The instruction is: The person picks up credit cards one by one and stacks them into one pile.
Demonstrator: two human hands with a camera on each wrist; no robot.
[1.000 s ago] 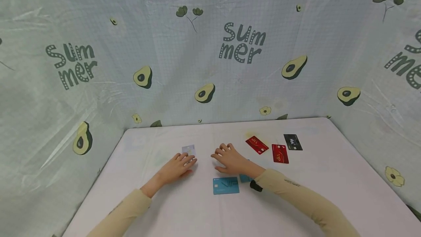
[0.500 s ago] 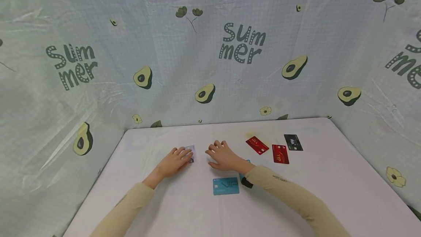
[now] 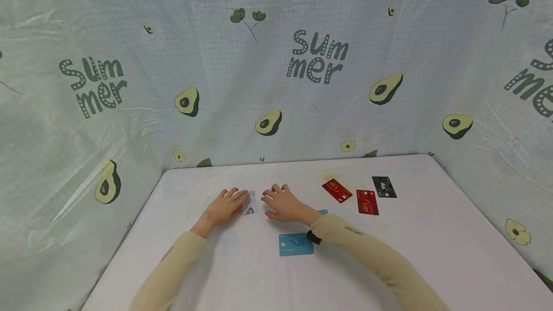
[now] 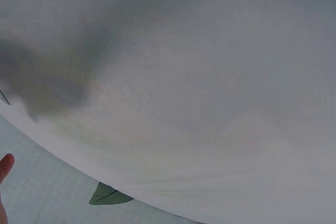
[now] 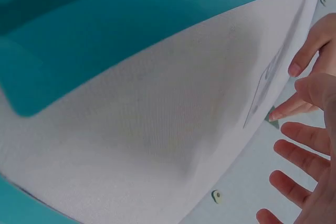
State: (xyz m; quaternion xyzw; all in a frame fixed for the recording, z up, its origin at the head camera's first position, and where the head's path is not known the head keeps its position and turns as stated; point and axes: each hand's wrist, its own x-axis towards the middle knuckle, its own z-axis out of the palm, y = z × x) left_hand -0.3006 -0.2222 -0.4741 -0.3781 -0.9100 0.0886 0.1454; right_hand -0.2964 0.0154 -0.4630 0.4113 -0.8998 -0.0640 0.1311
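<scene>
A pale purple card [image 3: 250, 204] lies flat toward the left of the table. My left hand [image 3: 223, 209] is at its left edge, palm down, fingers spread and overlapping that edge in the head view. On the card's other side hovers my right hand [image 3: 282, 204], fingers apart and lightly bent, holding nothing. The right wrist view has the right hand [image 5: 315, 156] close by the left hand [image 5: 320, 51], with the pale card [image 5: 258, 95] edge-on beside them. A blue VIP card [image 3: 294, 245] lies below my right wrist, partly covered by its black strap.
A second blue card [image 3: 323, 211] is mostly hidden under the right forearm. Farther right lie two red VIP cards [image 3: 337, 190] [image 3: 367, 202] and a black Vip card [image 3: 384, 186]. Avocado-printed sheeting [image 3: 233, 71] walls the white table [image 3: 207, 272] at back and sides.
My left hand has slid left and back off most of the purple card, uncovering it. My right hand has moved left toward that card, its wrist now overlapping the front blue card.
</scene>
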